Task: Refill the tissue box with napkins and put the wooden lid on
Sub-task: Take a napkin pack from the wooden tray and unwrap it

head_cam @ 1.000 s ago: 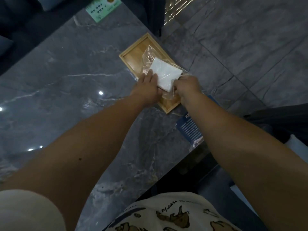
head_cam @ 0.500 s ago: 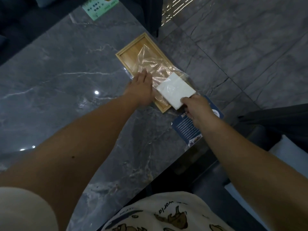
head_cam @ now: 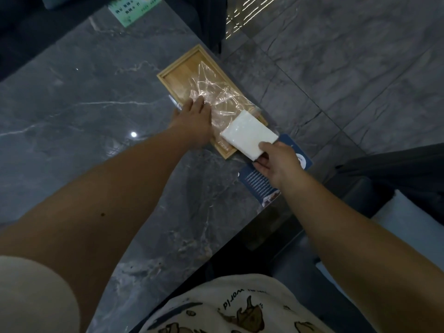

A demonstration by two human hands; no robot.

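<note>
hands: right [head_cam: 278,162] grips napkins [head_cam: 248,135], left [head_cam: 195,123] pins wrapper [head_cam: 211,92] in wooden box [head_cam: 177,75].

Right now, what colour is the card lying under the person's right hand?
Dark blue with small white print, the card shows in the head view.

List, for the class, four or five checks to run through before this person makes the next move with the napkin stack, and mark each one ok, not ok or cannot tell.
1. Napkin stack held in the right hand, grip at its near corner: ok.
2. Stack fully free of the clear plastic wrapper: cannot tell; its far end lies at the wrapper's mouth.
3. Left hand pinning the wrapper onto the wooden tray: ok.
4. Tray interior free to receive napkins: not ok; the wrapper lies across it.
5. Separate wooden lid within reach: cannot tell; none is distinguishable in view.
</note>
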